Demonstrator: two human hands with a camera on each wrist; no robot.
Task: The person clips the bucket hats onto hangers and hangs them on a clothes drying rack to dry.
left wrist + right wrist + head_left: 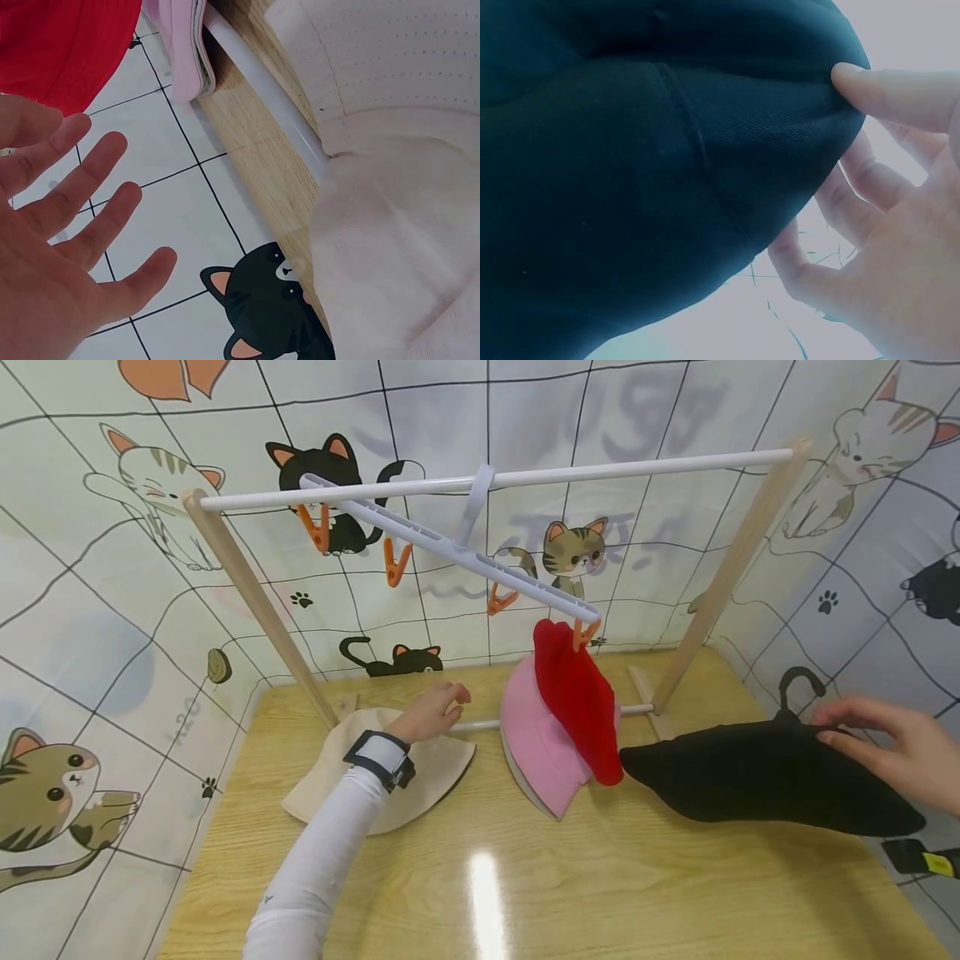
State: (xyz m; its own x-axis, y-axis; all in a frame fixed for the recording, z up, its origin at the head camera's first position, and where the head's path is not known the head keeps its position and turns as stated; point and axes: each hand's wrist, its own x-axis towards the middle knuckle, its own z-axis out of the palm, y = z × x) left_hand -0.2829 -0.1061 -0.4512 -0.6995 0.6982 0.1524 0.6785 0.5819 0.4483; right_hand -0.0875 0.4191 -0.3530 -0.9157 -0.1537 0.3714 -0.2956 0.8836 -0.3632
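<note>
My right hand pinches the edge of a black hat between thumb and fingers, at the right above the table. In the right wrist view the thumb lies over the black cloth. My left hand hangs over a beige bucket hat, its fingers spread and holding nothing in the left wrist view. A red hat is below the right end of a pale clip hanger, overlapping a pink hat. Whether the rightmost orange clip grips the red hat, I cannot tell.
The hanger hooks over the white bar of a rack with wooden posts. More orange clips hang along it. A lower white rod runs near the wooden table. Cat-print cloth surrounds the back and sides.
</note>
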